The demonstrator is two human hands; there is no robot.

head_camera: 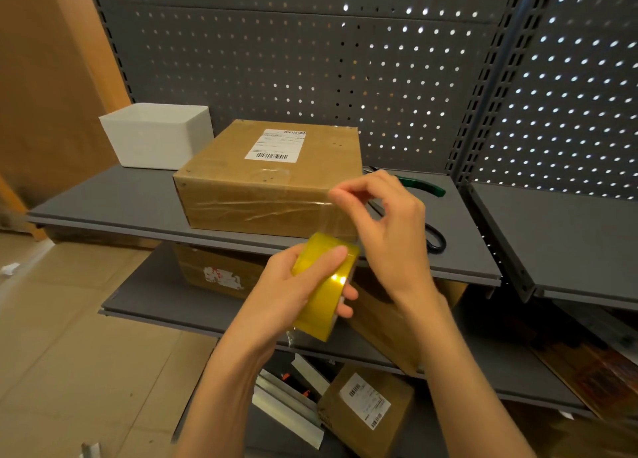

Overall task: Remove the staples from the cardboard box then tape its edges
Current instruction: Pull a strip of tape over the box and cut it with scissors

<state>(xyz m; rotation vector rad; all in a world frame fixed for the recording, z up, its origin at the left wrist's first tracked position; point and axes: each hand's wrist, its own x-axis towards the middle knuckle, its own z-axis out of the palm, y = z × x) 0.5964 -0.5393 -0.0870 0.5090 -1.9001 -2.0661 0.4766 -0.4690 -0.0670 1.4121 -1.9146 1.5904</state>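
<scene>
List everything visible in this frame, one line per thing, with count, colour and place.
cardboard box: one, brown, top shelf, white label on top, clear tape on its near face
tape roll: one, yellow, held in front of the shelf
white bin: one, white, top shelf, left of the box
pliers: one, green handles, top shelf, right of the box
scissors: one, black handles, top shelf, partly hidden by the right hand
top shelf: one, grey
lower boxes: several, brown, shelves below
pegboard: grey, behind
left hand: grips the tape roll
right hand: pinches the pulled tape end
</scene>
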